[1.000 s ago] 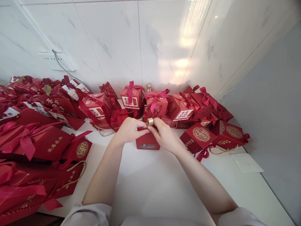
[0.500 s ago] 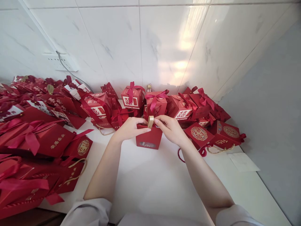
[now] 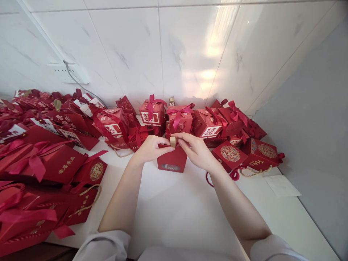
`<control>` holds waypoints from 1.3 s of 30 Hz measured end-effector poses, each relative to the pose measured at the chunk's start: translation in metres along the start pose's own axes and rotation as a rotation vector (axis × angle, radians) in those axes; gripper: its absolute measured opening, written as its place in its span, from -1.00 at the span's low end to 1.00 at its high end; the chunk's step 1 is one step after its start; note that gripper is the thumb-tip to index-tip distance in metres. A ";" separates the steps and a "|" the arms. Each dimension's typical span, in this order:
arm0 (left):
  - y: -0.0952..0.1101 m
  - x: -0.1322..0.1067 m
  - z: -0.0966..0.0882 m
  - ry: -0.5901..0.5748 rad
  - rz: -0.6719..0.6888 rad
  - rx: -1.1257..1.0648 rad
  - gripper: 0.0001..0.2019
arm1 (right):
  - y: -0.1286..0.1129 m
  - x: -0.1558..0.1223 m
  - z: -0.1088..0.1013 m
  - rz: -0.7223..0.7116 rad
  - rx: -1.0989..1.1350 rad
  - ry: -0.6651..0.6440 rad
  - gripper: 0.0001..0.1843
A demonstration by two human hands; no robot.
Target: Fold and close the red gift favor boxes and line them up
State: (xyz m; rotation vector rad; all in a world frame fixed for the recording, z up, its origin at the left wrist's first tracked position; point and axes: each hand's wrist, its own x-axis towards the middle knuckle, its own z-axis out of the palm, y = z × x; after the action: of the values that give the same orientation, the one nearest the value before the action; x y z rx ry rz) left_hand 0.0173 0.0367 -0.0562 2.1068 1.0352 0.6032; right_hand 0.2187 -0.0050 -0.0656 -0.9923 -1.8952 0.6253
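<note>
A small red gift box with a printed oval on its front stands upright on the white table, between my hands. From its top edge rises a short gold ribbon loop. My left hand closes on the left top edge of the box, thumb in front and fingers behind. On the other side, my right hand has its thumb and fingers drawn together at the gold loop and the box's right top edge. The fingertips behind the top edge are partly hidden.
Several ribbon-tied red gift boxes line the tiled wall. A big pile of red boxes fills the left side. Two more boxes with gold medallions lie at the right, near a white paper piece. A wall socket has a cable.
My right fingers have moved slightly left, over the top of the gold loop. The loop now stands lower and shows less. My left hand and the box have barely moved.
</note>
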 end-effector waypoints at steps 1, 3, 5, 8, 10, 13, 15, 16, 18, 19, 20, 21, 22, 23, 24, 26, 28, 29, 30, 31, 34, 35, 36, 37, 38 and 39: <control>0.000 0.000 0.000 -0.002 -0.003 0.010 -0.70 | 0.001 0.000 0.000 0.013 0.000 -0.010 -0.70; 0.000 0.000 -0.001 -0.007 0.006 0.023 -0.70 | 0.004 0.000 0.001 0.021 0.005 -0.028 -0.72; 0.001 -0.001 -0.002 -0.010 0.021 0.034 -0.71 | 0.007 0.000 0.003 0.025 0.021 -0.018 -0.77; 0.000 -0.001 -0.001 0.003 0.016 0.061 -0.71 | 0.012 0.000 0.009 0.048 0.046 0.041 -0.83; 0.000 -0.001 0.000 0.019 0.012 0.069 -0.70 | 0.014 0.001 0.014 0.067 0.049 0.083 -0.86; 0.000 -0.001 0.001 0.027 0.021 0.065 -0.71 | 0.016 0.003 0.018 0.080 0.046 0.124 -0.88; 0.002 -0.001 0.000 0.026 0.027 0.061 -0.71 | 0.015 0.003 0.018 0.077 0.049 0.117 -0.89; 0.002 -0.001 0.000 0.025 0.029 0.055 -0.70 | 0.015 0.003 0.017 0.073 0.052 0.103 -0.89; 0.003 -0.001 0.000 0.028 0.034 0.038 -0.69 | 0.015 0.003 0.016 0.062 0.062 0.070 -0.91; 0.004 -0.001 0.000 0.030 0.034 0.028 -0.69 | 0.015 0.004 0.015 0.054 0.066 0.056 -0.91; 0.004 -0.001 0.000 0.030 0.035 0.018 -0.68 | 0.015 0.004 0.015 0.046 0.068 0.049 -0.90; 0.004 -0.001 0.001 0.027 0.035 0.008 -0.68 | 0.015 0.004 0.014 0.036 0.066 0.047 -0.91; 0.004 0.000 0.001 0.022 0.036 -0.001 -0.68 | 0.015 0.004 0.014 0.025 0.064 0.047 -0.93; 0.004 0.000 0.001 0.015 0.038 -0.012 -0.69 | 0.015 0.004 0.014 0.014 0.060 0.046 -0.94; 0.004 0.000 0.001 0.006 0.041 -0.022 -0.69 | 0.014 0.005 0.013 0.003 0.058 0.041 -0.93; 0.005 0.000 0.002 -0.008 0.042 -0.039 -0.68 | 0.013 0.005 0.012 -0.007 0.069 0.019 -0.90; 0.006 0.000 0.003 -0.008 0.040 -0.047 -0.68 | 0.012 0.005 0.010 0.000 0.092 0.010 -0.91; 0.006 0.000 0.003 -0.005 0.040 -0.047 -0.68 | 0.012 0.005 0.009 0.005 0.102 0.014 -0.91; 0.007 0.000 0.003 0.002 0.040 -0.047 -0.69 | 0.012 0.004 0.007 0.010 0.111 0.023 -0.91; 0.007 0.000 0.004 0.008 0.038 -0.047 -0.69 | 0.013 0.004 0.006 0.015 0.117 0.032 -0.90; 0.005 0.002 0.003 -0.013 0.018 -0.048 -0.68 | 0.015 0.005 0.003 0.040 0.129 0.035 -0.89; 0.004 0.003 0.002 -0.032 0.004 -0.040 -0.68 | 0.016 0.005 0.003 0.054 0.129 0.035 -0.89; 0.003 0.003 0.002 -0.054 -0.009 -0.028 -0.67 | 0.017 0.005 0.002 0.068 0.126 0.035 -0.90; 0.002 0.004 0.001 -0.073 -0.020 -0.013 -0.67 | 0.018 0.005 0.002 0.078 0.122 0.034 -0.91; 0.000 0.004 0.001 -0.083 -0.028 0.004 -0.67 | 0.019 0.005 0.002 0.086 0.118 0.035 -0.91; -0.001 0.004 0.000 -0.086 -0.033 0.018 -0.66 | 0.019 0.006 0.002 0.092 0.115 0.036 -0.92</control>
State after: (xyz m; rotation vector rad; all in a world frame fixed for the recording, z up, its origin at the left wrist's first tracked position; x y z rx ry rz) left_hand 0.0195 0.0403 -0.0567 2.1077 1.0288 0.4843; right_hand 0.2228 0.0101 -0.0780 -1.0134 -1.7699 0.7569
